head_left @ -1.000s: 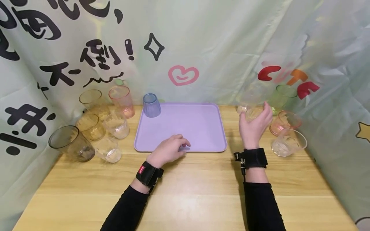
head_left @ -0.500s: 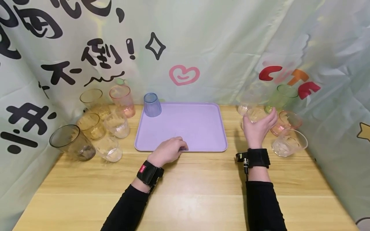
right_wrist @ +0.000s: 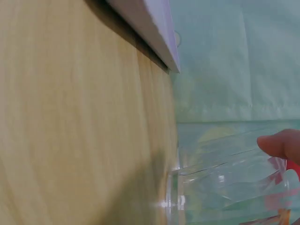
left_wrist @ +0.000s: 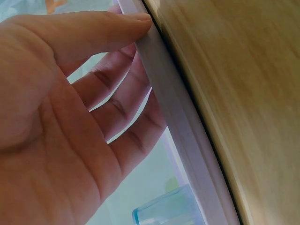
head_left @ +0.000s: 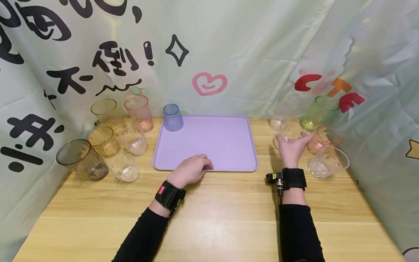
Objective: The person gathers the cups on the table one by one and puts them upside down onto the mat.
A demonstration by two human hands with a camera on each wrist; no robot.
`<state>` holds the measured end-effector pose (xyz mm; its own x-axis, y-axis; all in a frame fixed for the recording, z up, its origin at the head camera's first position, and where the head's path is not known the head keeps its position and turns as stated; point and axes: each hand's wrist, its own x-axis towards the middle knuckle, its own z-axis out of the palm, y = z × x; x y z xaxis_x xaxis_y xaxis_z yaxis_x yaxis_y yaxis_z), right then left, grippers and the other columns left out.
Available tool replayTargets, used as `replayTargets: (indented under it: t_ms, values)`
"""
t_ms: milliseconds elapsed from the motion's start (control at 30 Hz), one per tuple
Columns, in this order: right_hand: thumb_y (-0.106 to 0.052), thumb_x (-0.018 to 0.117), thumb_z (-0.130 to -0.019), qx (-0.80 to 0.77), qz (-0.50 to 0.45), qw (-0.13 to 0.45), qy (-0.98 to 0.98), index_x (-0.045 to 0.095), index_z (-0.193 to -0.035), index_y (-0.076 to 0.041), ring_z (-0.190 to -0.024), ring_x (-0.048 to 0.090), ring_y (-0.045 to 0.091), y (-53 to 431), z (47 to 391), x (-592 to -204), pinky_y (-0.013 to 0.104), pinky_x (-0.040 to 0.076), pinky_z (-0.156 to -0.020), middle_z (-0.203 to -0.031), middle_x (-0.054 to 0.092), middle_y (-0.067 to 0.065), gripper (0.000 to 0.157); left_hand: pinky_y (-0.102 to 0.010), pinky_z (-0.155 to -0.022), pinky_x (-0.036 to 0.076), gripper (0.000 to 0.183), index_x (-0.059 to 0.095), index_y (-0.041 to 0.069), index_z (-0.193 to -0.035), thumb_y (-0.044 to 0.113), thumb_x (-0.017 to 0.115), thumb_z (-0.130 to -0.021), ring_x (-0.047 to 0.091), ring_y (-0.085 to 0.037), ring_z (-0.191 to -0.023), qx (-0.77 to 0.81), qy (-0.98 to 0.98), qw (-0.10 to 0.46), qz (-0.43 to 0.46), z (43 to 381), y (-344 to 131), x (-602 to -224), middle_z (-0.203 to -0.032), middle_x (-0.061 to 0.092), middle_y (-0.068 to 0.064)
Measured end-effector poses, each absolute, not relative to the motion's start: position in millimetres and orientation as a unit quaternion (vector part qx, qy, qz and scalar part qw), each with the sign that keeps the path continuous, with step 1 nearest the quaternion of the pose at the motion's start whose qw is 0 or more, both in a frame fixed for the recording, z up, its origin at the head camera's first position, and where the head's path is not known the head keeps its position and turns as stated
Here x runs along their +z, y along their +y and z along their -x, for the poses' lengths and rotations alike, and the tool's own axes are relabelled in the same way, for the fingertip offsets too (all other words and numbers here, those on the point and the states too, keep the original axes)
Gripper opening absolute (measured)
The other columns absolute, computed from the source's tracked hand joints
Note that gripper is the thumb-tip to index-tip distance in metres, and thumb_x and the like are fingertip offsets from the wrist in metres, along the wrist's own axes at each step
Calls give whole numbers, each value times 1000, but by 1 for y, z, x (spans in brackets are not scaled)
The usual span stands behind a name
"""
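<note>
In the head view my left hand (head_left: 191, 170) is at the near edge of a lilac tray (head_left: 222, 143). The left wrist view shows its thumb (left_wrist: 136, 23) on the outer side of the rim and the fingers curled behind, pinching the edge. An upturned blue glass (head_left: 173, 118) stands at the tray's back left corner. My right hand (head_left: 291, 149) is around a clear glass (head_left: 289, 129) to the right of the tray, thumb on its left and fingers on its right. In the right wrist view the thumb overlaps the glass's upper edge (right_wrist: 225, 187).
Right of the tray stand a green glass (head_left: 319, 114), a pink one (head_left: 322, 142) and a clear one (head_left: 324, 163). On the left are a grey glass (head_left: 83, 160), a tall pink glass (head_left: 139, 112) and several amber and clear glasses. A printed curtain (head_left: 248, 72) borders the wooden table (head_left: 209, 218).
My right hand has moved slightly right and lowered its fingers around the clear glass. My left fingers have curled in at the tray's near edge. The glasses stay where they were.
</note>
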<state>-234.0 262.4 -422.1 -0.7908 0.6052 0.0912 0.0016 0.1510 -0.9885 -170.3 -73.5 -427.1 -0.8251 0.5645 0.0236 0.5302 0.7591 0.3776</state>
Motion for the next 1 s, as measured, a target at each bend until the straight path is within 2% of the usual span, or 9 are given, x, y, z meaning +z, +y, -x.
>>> replayTargets:
  t_ms: [200,367,500,833,1000]
  values:
    - [-15,75,-78,621,243,203,-717,-12,-150,-26,-135,29,19,267,236,-429,35,35,-106,-151,23,9,113,-28,-84,49,23,73,19,-99,2,63,-85,59,-10,-95,191,935,42,-296,170,-75,-428,-95,62,7]
    - [-15,74,-80,612,255,174,-728,4,-150,-18,-138,24,19,269,236,-432,32,30,-110,-150,23,8,100,-26,-82,49,23,72,19,-98,3,64,-84,58,-9,-93,189,936,47,-293,171,-76,-430,-95,62,8]
    - [-14,73,-81,604,251,175,-736,9,-150,-16,-140,20,18,268,235,-432,29,25,-112,-150,22,7,94,-26,-82,49,23,72,20,-99,4,65,-84,58,-9,-92,191,936,52,-292,172,-76,-429,-95,61,8]
    - [-14,74,-80,619,255,181,-721,12,-148,-16,-135,23,15,263,239,-430,27,27,-110,-148,23,6,93,-25,-82,48,23,72,19,-98,3,64,-84,59,-9,-91,184,937,50,-291,174,-75,-427,-95,62,8]
    - [-16,77,-78,656,264,177,-684,14,-147,-18,-120,35,15,260,239,-428,26,36,-101,-140,28,3,93,-25,-83,48,24,73,19,-98,2,64,-83,59,-9,-92,184,937,51,-293,175,-75,-428,-95,62,8]
